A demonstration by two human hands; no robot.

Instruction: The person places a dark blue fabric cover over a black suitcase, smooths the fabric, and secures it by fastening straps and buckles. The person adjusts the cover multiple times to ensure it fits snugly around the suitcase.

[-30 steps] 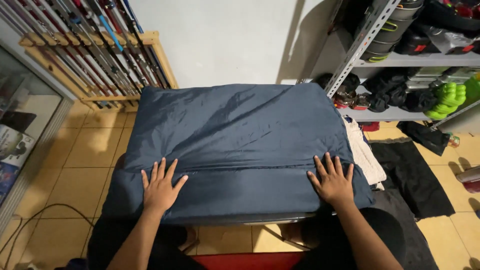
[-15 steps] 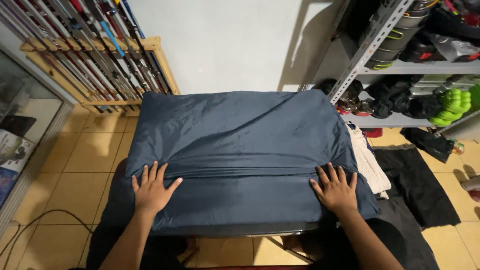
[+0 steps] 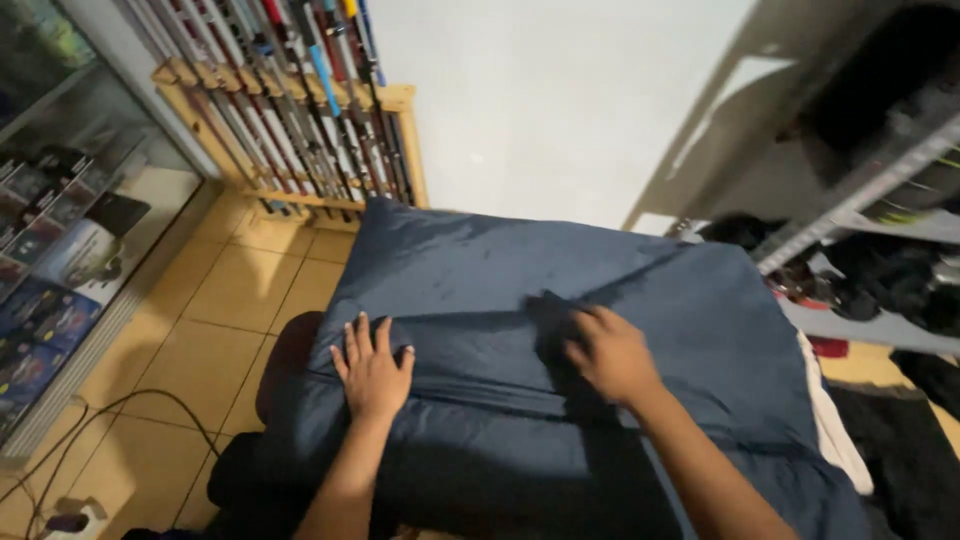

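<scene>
nearest to the camera, both forearms reach forward onto a dark blue fabric (image 3: 640, 290) that is spread over a raised surface; i cannot tell what carries it. the left hand (image 3: 373, 368) lies flat on the near left part of the cloth, fingers spread and pressing down, so its grip is open and holds nothing. the right hand (image 3: 610, 355) rests near the middle of the cloth, a little blurred, with its fingers bent over a dark bunched fold; whether its grip is closed on that fold i cannot tell. a long crease runs across the cloth between the two hands. at the right edge of the blue cloth a white cloth (image 3: 825, 415) shows from under it, and beside that a black cloth (image 3: 905, 450) lies lower down. on the left is the tiled floor (image 3: 200, 330), with a thin cable (image 3: 120, 420) lying on it, and a glass display case (image 3: 60, 250) with boxes inside. further away, a wooden rack (image 3: 300, 120) holds many long rods leaning close together against a white wall (image 3: 560, 110). on the far right a metal shelf (image 3: 860, 210) carries dark things, too blurred to name.
</scene>
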